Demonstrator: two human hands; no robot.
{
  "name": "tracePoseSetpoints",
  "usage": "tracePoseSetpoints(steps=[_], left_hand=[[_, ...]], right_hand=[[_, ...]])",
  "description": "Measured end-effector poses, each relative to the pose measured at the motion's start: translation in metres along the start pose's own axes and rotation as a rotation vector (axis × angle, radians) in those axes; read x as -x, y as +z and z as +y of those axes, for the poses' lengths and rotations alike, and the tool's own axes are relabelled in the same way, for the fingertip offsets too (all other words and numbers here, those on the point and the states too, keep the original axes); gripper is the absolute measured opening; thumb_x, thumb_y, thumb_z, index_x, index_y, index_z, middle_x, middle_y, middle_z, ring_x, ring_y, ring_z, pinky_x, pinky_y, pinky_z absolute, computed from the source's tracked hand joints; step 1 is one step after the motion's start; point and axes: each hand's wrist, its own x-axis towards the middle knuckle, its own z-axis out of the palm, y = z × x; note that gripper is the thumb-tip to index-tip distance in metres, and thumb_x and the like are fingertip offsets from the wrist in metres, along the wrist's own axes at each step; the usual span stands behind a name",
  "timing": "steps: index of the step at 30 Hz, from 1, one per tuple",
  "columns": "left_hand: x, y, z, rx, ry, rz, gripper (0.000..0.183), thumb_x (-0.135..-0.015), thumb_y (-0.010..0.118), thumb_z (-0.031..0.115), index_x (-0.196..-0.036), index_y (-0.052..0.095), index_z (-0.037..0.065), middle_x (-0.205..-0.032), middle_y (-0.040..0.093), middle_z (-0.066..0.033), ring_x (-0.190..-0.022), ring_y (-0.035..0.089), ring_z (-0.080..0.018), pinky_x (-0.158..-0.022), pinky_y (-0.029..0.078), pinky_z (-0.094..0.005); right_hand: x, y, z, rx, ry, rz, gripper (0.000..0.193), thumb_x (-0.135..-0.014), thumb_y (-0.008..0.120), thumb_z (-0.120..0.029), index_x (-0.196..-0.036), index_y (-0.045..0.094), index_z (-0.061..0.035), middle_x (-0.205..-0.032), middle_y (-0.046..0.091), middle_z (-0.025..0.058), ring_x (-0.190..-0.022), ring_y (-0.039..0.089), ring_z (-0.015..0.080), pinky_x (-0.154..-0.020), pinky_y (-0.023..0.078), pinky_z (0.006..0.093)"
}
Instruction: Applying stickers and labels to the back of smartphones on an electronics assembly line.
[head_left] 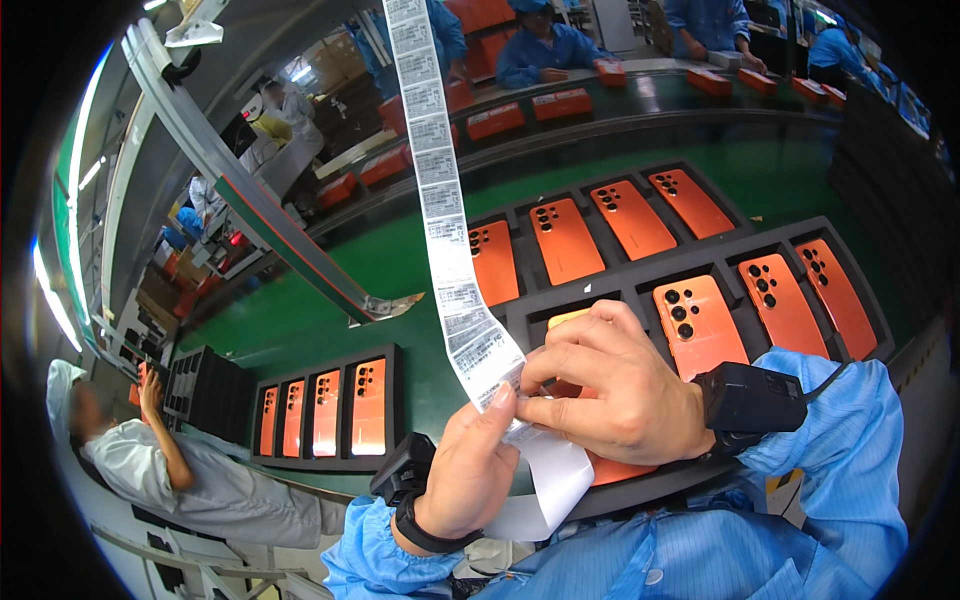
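A long strip of printed white labels [437,190] hangs down from the top and bends at my hands; its blank white tail [562,480] curls below them. My left hand [465,470] pinches the strip between thumb and fingers. Close against it, my right hand [625,395] has its fingers bent and pressed together at the strip's edge; its fingertips are partly hidden. Beneath my hands is an orange phone [615,470], mostly covered. Other orange phones [697,320] lie camera side up in the slots of a black tray [625,272].
Another black tray [397,410] of orange phones stands at the left on the green worktop [420,350]. A metal post [290,240] rises beside it. Orange boxes [495,120] line the far side, where co-workers sit. Someone in white [150,470] stands at the left.
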Motion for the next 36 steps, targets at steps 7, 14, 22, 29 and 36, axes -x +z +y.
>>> tracePoseSetpoints(steps=[7,14,22,29,36], left_hand=[[0.001,0.007,0.0,-0.059,0.012,0.011,0.038,-0.095,0.037,0.019,-0.124,0.038,-0.004,-0.122,0.049,-0.0115,-0.114,0.046,-0.0196,-0.099,0.033,-0.0354],[-0.001,0.006,-0.006,-0.029,0.053,0.006,0.037,-0.096,0.036,0.019,-0.124,0.038,-0.004,-0.122,0.048,-0.0118,-0.115,0.046,-0.0191,-0.098,0.034,-0.0345],[-0.007,0.003,-0.01,-0.043,0.181,0.067,0.039,-0.096,0.036,0.018,-0.128,0.038,-0.004,-0.121,0.051,-0.0105,-0.112,0.049,-0.0171,-0.096,0.036,-0.0318],[-0.007,0.0,-0.013,-0.119,0.177,0.065,0.042,-0.096,0.039,0.02,-0.128,0.039,-0.006,-0.115,0.053,-0.0078,-0.104,0.05,-0.0125,-0.092,0.038,-0.0287],[-0.014,-0.004,-0.003,-0.078,0.092,0.08,0.043,-0.095,0.041,0.023,-0.127,0.039,-0.006,-0.114,0.054,-0.0117,-0.101,0.054,-0.0163,-0.09,0.041,-0.0303]], right_hand=[[-0.001,-0.004,0.0,-0.023,-0.024,-0.04,0.016,-0.063,0.065,-0.01,-0.079,0.066,-0.0093,-0.078,0.057,-0.0018,-0.082,0.055,0.0187,-0.074,0.037,0.0355],[-0.002,-0.007,0.002,-0.024,-0.072,-0.021,0.014,-0.06,0.065,-0.009,-0.074,0.062,-0.0082,-0.073,0.054,-0.002,-0.077,0.056,0.0182,-0.073,0.038,0.0352],[-0.003,-0.004,0.005,0.016,-0.022,0.047,0.016,-0.059,0.065,-0.009,-0.075,0.063,-0.0088,-0.074,0.055,-0.0019,-0.077,0.053,0.018,-0.07,0.038,0.0349],[-0.001,-0.007,0.004,0.104,-0.121,0.007,0.019,-0.056,0.065,-0.011,-0.075,0.065,-0.0087,-0.077,0.056,-0.0023,-0.078,0.053,0.0176,-0.069,0.038,0.0356],[0.002,-0.008,0.002,0.139,-0.229,0.05,0.023,-0.052,0.065,-0.011,-0.075,0.065,-0.0089,-0.08,0.058,-0.0008,-0.079,0.052,0.0191,-0.068,0.037,0.0373]])
